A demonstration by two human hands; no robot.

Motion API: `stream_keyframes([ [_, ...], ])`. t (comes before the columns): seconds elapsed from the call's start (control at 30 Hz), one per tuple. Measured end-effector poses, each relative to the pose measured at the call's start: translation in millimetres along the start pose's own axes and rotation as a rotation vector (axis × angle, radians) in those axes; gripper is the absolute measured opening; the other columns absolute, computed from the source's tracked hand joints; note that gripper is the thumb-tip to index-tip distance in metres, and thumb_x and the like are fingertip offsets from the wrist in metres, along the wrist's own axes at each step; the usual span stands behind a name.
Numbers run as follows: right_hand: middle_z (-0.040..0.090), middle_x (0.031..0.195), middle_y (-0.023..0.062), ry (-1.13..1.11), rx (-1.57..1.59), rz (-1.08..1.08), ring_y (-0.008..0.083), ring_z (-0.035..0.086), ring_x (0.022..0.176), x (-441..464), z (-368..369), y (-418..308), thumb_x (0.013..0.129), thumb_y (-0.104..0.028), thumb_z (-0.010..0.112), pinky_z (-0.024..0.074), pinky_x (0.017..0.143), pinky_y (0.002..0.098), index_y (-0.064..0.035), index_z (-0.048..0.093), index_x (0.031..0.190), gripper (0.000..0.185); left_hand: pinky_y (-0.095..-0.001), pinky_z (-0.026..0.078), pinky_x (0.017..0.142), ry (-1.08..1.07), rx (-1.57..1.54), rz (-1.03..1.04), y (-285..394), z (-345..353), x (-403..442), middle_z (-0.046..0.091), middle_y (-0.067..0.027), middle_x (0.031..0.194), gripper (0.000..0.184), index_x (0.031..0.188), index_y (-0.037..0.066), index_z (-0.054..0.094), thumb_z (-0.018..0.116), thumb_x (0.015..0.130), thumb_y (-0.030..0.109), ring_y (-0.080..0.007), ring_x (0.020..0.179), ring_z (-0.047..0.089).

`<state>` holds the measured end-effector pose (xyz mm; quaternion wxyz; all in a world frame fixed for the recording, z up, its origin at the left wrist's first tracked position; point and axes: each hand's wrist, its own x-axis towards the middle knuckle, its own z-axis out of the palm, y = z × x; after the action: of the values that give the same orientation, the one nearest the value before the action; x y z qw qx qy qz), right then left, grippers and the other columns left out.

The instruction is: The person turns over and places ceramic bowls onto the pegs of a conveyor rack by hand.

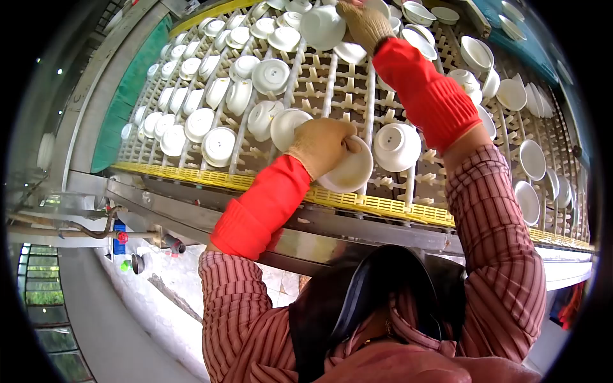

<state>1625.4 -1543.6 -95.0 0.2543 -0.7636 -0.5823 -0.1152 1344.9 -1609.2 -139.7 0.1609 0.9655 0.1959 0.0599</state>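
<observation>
Bowl [350, 172] partly hidden by left hand [322, 145]; right hand [366, 24] cropped.

Serious fisheye, with black rounded corners and the window [43, 295] at lower left warped along the rim. Lighting's decent, daylight showing there, but the floor [182, 276] is pretty blown out. White bowls [397, 147] mid-frame look fairly crisp; right edge gets dim.

From head height we look forward and steeply down across the pegged rack [383, 205], with the left hand [324, 145] nearer us than the right hand [366, 25].
</observation>
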Motion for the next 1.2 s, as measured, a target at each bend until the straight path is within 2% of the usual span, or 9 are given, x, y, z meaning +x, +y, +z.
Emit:
stream_keyframes([
  [0.07,0.076,0.107,0.0207,-0.003,0.395,-0.005,0.0371,0.077,0.095,-30.2,8.3,13.3,0.097,-0.018,0.073,0.0638,0.080,0.0425,-0.0053,0.067,0.125,0.031,-0.0460,0.061,0.081,0.047,-0.065,-0.030,-6.1,-3.4,-4.9,0.080,-0.0179,0.098,0.018,0.105,0.013,0.083,0.072,0.094,0.022,-0.0380,0.092,0.077],
  [0.2,0.078,0.111,0.0163,0.336,-0.031,-0.456,0.0388,0.076,0.092,-120.5,-26.2,65.6,0.106,-0.045,0.069,0.0620,0.084,0.0439,-0.0073,0.068,0.131,0.045,-0.0434,0.062,0.087,0.164,-0.113,-0.042,-20.8,-17.8,-12.7,0.081,-0.0178,0.106,0.025,0.116,0.009,0.084,0.069,0.096,0.013,-0.0361,0.096,0.078],
  [0.4,0.079,0.109,0.0216,-0.125,-0.222,0.067,0.0361,0.079,0.099,-242.9,-118.2,99.0,0.097,-0.047,0.077,0.0623,0.088,0.0502,-0.0030,0.061,0.145,0.067,-0.0454,0.058,0.075,0.795,0.378,0.040,-2.6,-82.4,4.9,0.076,-0.0221,0.097,0.023,0.119,0.004,0.080,0.072,0.098,0.010,-0.0402,0.085,0.074],
  [0.67,0.075,0.076,0.0209,-0.357,-0.030,0.391,0.0355,0.077,0.072,-252.7,-120.2,128.9,0.101,-0.055,0.069,0.0607,0.072,0.0483,0.0033,0.078,0.100,0.059,-0.0473,0.045,0.059,0.661,0.148,0.128,18.1,-48.5,7.5,0.056,-0.0138,0.068,0.016,0.107,0.010,0.077,0.079,0.098,0.023,-0.0352,0.065,0.059],
  [0.9,0.079,0.100,0.0162,-0.444,0.858,0.766,0.0238,0.077,0.078,-201.4,-96.5,87.8,0.107,-0.056,0.067,0.0651,0.074,0.0382,0.0023,0.069,0.137,0.065,-0.0488,0.052,0.070,0.395,0.091,0.096,35.5,-35.9,7.4,0.071,-0.0173,0.087,0.044,0.120,0.005,0.077,0.069,0.106,0.046,-0.0358,0.082,0.070],
  [0.93,0.079,0.103,0.0155,-0.107,0.490,0.051,0.0237,0.077,0.079,-202.0,-59.0,107.6,0.110,-0.048,0.066,0.0652,0.075,0.0380,0.0016,0.067,0.141,0.058,-0.0494,0.054,0.075,0.406,0.114,0.171,42.6,-32.5,10.0,0.074,-0.0188,0.092,0.054,0.122,0.006,0.077,0.067,0.105,0.055,-0.0359,0.088,0.072],
  [1.0,0.072,0.138,0.0240,-0.187,0.120,-0.395,0.0391,0.075,0.118,-201.3,-57.4,98.7,0.100,0.000,0.067,0.0628,0.104,0.0428,-0.0010,0.056,0.156,0.058,-0.0514,0.056,0.088,0.482,0.148,0.344,56.2,-22.4,16.2,0.075,-0.0218,0.106,0.071,0.130,0.006,0.076,0.061,0.103,0.071,-0.0372,0.101,0.073],
  [1.07,0.073,0.135,0.0238,-0.471,0.587,0.078,0.0400,0.075,0.120,-196.5,-82.2,76.4,0.098,0.000,0.069,0.0619,0.106,0.0440,-0.0008,0.054,0.157,0.061,-0.0541,0.056,0.105,0.620,0.167,0.549,69.3,-8.7,24.9,0.074,-0.0250,0.125,0.088,0.141,0.008,0.072,0.052,0.100,0.083,-0.0395,0.117,0.072],
  [1.2,0.079,0.122,0.0202,-0.318,0.388,-0.414,0.0319,0.081,0.100,-218.1,-80.2,99.8,0.098,-0.014,0.079,0.0680,0.088,0.0398,0.0014,0.058,0.150,0.058,-0.0562,0.042,0.127,0.582,0.216,0.661,93.9,17.0,28.3,0.058,-0.0245,0.155,0.096,0.164,0.014,0.051,0.050,0.099,0.085,-0.0417,0.139,0.063],
])
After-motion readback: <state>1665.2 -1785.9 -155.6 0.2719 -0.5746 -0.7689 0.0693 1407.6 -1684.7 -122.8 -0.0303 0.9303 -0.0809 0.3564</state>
